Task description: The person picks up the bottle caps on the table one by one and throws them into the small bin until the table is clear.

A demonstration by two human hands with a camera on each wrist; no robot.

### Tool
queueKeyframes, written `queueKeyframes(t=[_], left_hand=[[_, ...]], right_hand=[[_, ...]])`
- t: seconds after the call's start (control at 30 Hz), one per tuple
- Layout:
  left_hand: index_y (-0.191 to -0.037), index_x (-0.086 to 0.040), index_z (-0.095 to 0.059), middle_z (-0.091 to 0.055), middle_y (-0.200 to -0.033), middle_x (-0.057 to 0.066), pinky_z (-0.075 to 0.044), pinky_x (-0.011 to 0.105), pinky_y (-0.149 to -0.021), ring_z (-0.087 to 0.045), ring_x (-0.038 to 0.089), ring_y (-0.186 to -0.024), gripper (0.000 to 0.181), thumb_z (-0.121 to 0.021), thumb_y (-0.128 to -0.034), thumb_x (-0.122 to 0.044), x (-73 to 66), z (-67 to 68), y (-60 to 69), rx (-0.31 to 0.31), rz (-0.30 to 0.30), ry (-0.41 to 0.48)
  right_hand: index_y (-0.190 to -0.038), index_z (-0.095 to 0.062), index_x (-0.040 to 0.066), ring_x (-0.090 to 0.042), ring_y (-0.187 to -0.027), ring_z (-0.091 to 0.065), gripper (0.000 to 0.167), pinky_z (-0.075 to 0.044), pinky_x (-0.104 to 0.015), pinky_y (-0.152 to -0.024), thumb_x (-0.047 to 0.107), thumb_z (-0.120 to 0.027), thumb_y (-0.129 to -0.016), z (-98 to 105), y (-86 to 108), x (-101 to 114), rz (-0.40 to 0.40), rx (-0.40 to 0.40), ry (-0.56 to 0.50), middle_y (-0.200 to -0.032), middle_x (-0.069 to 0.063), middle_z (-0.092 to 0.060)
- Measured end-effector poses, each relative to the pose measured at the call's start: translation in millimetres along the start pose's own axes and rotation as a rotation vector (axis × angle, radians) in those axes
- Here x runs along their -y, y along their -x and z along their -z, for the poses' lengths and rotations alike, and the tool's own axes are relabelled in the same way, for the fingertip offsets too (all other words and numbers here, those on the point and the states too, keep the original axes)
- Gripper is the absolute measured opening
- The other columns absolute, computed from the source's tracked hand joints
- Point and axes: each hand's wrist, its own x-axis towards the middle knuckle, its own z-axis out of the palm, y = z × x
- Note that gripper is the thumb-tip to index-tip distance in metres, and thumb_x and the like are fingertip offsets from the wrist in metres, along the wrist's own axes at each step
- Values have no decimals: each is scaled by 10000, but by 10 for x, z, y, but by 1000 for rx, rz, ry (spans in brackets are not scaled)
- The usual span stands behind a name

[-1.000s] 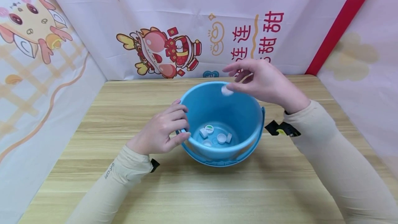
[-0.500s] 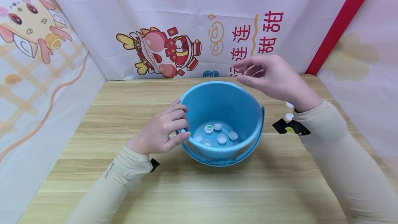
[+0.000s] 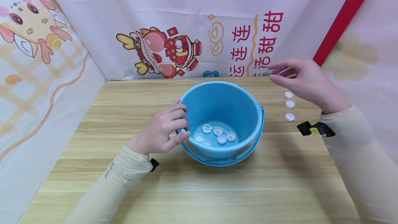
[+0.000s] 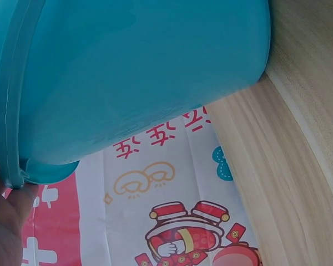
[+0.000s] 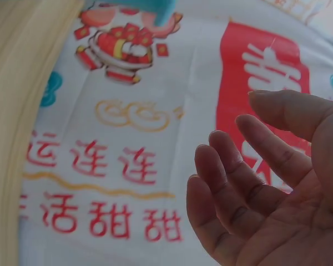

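A blue bucket point(image 3: 224, 99) stands on the wooden table with several white bottle caps point(image 3: 221, 139) on its floor. One cap among them shows a green and white top point(image 3: 206, 129). My left hand point(image 3: 164, 127) grips the bucket's left rim, fingers over the edge and thumb at the near side; the left wrist view shows the bucket's outer wall point(image 4: 144, 66). To the right of the bucket, my right hand point(image 3: 306, 82) is in the air, and the right wrist view shows its palm point(image 5: 277, 238) holding nothing, fingers loosely bent. Below it, three white caps point(image 3: 290, 104) lie in a row.
The bucket's blue handle point(image 3: 221, 163) hangs down along its near side. A printed cloth point(image 3: 186, 9) stands behind the wooden table point(image 3: 199, 196), and more cloth hangs at both sides.
My right hand has let a white cap drop into the bucket and moved right, away from the rim. Caps inside have shifted. Three caps on the table have come into view. My left hand stays put.
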Motion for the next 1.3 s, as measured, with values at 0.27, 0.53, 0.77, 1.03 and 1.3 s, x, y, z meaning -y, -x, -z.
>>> queueKeyframes(t=[0.27, 0.53, 0.77, 1.03, 1.3], left_hand=[[-830, -115, -656, -619, -878, 24, -319, 549, -1119, -557, 286, -1117, 481, -410, -1034, -476, -1, -2, 7, -16, -8, 14], [-832, -119, -657, -623, -881, 25, -318, 547, -1121, -564, 295, -1108, 479, -411, -1033, -477, 0, -11, 22, -14, -1, 17], [-837, -124, -661, -629, -894, 25, -313, 535, -1127, -552, 268, -1128, 488, -405, -1030, -492, -2, -9, 23, -8, 4, 7], [-822, -128, -653, -631, -883, 22, -315, 532, -1127, -559, 263, -1113, 482, -405, -1033, -484, 3, -15, 7, -20, -2, 7], [-825, -129, -651, -630, -885, 19, -311, 530, -1130, -554, 265, -1124, 472, -411, -1032, -480, 8, -15, 12, -17, 0, 6]], right_hand=[[-1312, -628, 114, -332, -1023, -604, 548, -554, -290, -675, 483, -674, -909, -49, 13, -724, -144, 110, 61, -1168, -153, -640], [-1296, -639, 76, -308, -982, -627, 611, -523, -381, -741, 517, -700, -878, -195, 89, -1394, -177, 224, 159, -1124, -153, -676], [-1304, -601, -2, -362, -992, -602, 580, -501, -481, -788, 386, -728, -893, -315, 155, -1673, -213, 339, 180, -1131, -231, -649], [-1270, -607, -37, -303, -911, -588, 587, -469, -424, -757, 380, -739, -880, -433, 149, -1762, -222, 335, 211, -1038, -177, -659], [-1217, -637, -40, -283, -847, -577, 505, -479, -453, -736, 314, -753, -876, -545, 144, -1795, -218, 347, 242, -969, -147, -659]])
